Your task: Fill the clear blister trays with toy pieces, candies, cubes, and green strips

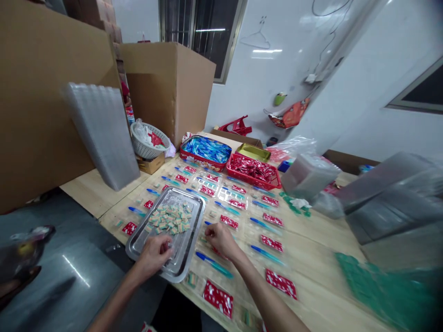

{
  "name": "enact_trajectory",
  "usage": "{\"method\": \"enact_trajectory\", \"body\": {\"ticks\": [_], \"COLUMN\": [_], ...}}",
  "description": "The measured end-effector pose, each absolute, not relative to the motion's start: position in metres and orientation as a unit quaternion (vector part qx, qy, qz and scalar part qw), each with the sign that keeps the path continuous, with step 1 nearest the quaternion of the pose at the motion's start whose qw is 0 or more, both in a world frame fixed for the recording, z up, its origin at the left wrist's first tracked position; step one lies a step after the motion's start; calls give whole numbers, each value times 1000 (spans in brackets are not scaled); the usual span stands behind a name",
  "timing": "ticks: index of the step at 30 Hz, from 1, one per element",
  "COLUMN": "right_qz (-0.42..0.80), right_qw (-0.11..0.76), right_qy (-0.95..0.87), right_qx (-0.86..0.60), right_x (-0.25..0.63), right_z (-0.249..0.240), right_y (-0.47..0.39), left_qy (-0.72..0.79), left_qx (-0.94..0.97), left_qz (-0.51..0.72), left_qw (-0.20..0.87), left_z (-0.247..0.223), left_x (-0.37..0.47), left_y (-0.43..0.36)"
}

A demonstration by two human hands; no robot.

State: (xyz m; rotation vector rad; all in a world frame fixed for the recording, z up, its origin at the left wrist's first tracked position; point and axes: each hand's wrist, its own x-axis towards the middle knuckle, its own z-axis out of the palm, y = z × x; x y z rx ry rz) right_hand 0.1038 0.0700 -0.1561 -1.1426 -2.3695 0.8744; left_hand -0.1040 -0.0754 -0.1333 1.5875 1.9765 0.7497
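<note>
My left hand (155, 253) is over the near end of a metal tray (188, 263), its fingers curled together. Whatever they may hold is hidden. On the tray lies a heap of small green-and-tan blocks (171, 218). My right hand (220, 239), also closed with pinched fingertips, hovers over the transparent plastic packs just right of the tray; I cannot make out anything in it. Rows of these packs hold blue-and-teal pens (214, 265) and red packets with white dots (218, 299). A few packs show small blocks (191, 279) too.
Behind the rows stand a tin of blue pens (206, 150) and a red basket of red packets (254, 169). Stacked transparent trays (104, 133) rise at the left, with more plastic stacks (398, 198) at right. Large cardboard boxes (152, 78) stand behind. A green bag (380, 286) lies right.
</note>
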Motion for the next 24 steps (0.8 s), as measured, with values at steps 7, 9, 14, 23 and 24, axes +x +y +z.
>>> {"method": "enact_trajectory", "body": {"ticks": [7,9,14,23,24], "right_qz": [169,111,67,118,128], "right_qw": [141,122,141,167,177], "right_qy": [-894,-910,-914,-907,-903], "right_qx": [-391,-380,-375,-368,-370], "right_x": [93,92,92,97,96], "right_z": [-157,-159,-168,-161,-157], "right_y": [53,51,52,52,52], "left_qy": [728,729,736,772,777], "left_qx": [571,566,566,559,562], "left_qz": [287,292,285,245,234], "left_qw": [249,250,237,178,162], "left_z": [-138,-138,-135,-129,-126], "left_x": [-107,-107,-108,-115,-116], "left_y": [-75,-76,-77,-73,-71]}}
